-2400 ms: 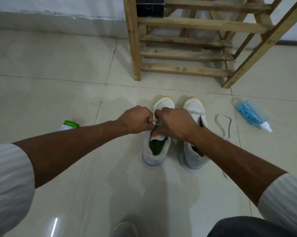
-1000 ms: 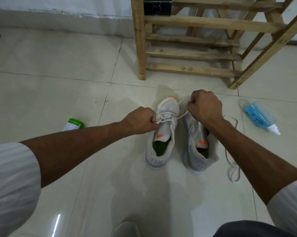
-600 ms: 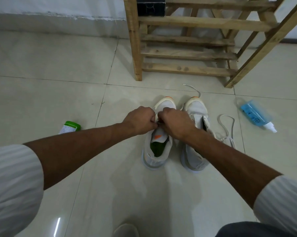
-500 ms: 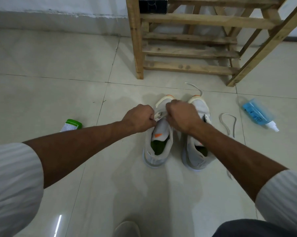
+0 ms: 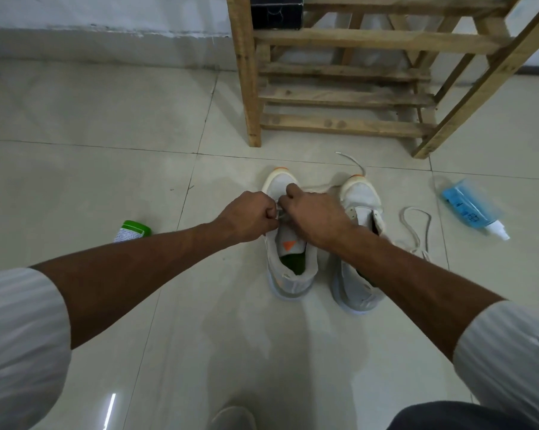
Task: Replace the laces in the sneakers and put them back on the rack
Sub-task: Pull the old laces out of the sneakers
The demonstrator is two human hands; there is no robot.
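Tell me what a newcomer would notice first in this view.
The left hand and right hand meet at centre over one grey sneaker, pinching its lace, whose free end trails toward the wooden rack behind. Beside it on the right stands the second sneaker, unlaced, with a loose lace looped on the floor and a blue bottle lying farther right.

Left of the sneakers (image 5: 290, 274) you have wide bare floor (image 5: 91, 181), broken only by a green-capped container (image 5: 131, 231) lying beside your left forearm. Ahead, the wooden rack (image 5: 246, 88) stands near the toes. The lace (image 5: 345, 155) pinched by your left hand (image 5: 249, 217) and right hand (image 5: 318, 215) trails across that gap. To the right, a loose lace (image 5: 415, 225) lies just beside the pair, with a blue bottle (image 5: 466, 206) beyond it.
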